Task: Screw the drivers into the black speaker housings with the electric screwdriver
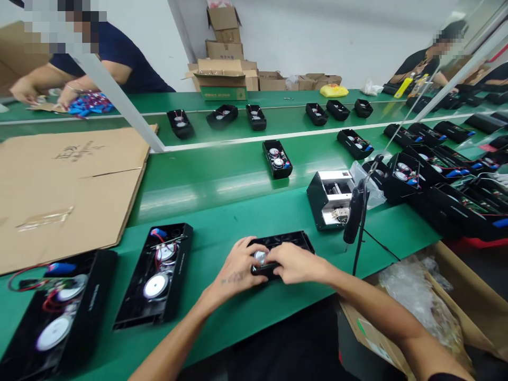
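Observation:
A black speaker housing (305,241) lies open side up on the green bench in front of me. My left hand (239,266) is closed round its near left end, fingers curled over the rim. My right hand (296,263) reaches in over the housing from the right, its fingers bent and closed at the same end. Between the hands a small round silvery part (260,257) shows inside the housing. The right fingertips are partly hidden, so what they pinch cannot be made out. Left of my hands lies another open housing (180,275) with white round speakers and red wires.
One more housing (89,307) sits at the lower left beside flat cardboard (71,185). A black electric screwdriver (354,214) hangs right of my hands, near a black-and-silver fixture (331,198). Several housings stand behind and to the right. Two people work across the bench.

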A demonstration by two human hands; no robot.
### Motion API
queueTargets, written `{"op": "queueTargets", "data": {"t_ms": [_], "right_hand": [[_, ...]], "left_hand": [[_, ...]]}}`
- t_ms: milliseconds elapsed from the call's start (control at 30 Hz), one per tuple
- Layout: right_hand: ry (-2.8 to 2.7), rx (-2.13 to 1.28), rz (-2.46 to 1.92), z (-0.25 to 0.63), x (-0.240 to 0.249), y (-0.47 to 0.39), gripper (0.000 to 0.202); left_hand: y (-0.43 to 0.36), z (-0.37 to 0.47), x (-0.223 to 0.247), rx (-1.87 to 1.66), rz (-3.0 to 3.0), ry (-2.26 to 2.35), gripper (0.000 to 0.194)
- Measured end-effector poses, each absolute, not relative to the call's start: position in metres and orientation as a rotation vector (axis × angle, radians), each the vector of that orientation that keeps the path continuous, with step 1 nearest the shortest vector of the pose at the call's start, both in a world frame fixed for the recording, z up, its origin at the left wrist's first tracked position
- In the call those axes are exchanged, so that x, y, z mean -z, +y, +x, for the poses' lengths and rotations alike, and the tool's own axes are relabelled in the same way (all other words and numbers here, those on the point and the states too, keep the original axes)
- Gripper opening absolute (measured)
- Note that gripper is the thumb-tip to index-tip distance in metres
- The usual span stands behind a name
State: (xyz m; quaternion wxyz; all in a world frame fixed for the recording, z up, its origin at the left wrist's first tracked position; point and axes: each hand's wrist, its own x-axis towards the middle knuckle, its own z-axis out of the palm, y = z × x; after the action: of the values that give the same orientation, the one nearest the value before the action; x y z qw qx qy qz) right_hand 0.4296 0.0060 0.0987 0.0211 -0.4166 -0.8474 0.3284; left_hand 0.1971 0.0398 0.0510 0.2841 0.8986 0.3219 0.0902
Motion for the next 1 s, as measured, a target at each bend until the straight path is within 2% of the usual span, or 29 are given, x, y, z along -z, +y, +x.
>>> {"op": "queueTargets", "data": {"t_ms": [133,433,633,833,1000], "right_hand": [[-2.603,-1.070,-1.426,0.430,-0.118,0.033,0.049],[-2.632,-0.947,-1.486,0.421,-0.121,0.029,0.040],[-2.776,-0.650,-1.416,0.422,-0.112,0.022,0.042],[-2.779,-0.706,-1.410,0.425,-0.117,0.022,0.043],[-2.711,-0.781,-1.515,0.423,-0.116,0.025,0.053]], "left_hand": [[0.070,0.207,-0.068,-0.166,2.308,0.888,0.028],[0.078,0.211,-0.075,-0.069,2.160,0.987,0.036],[0.081,0.211,-0.066,-0.064,2.126,0.977,0.036],[0.080,0.212,-0.065,-0.066,2.131,0.941,0.035],[0.081,0.210,-0.066,-0.064,2.117,0.952,0.037]]}}
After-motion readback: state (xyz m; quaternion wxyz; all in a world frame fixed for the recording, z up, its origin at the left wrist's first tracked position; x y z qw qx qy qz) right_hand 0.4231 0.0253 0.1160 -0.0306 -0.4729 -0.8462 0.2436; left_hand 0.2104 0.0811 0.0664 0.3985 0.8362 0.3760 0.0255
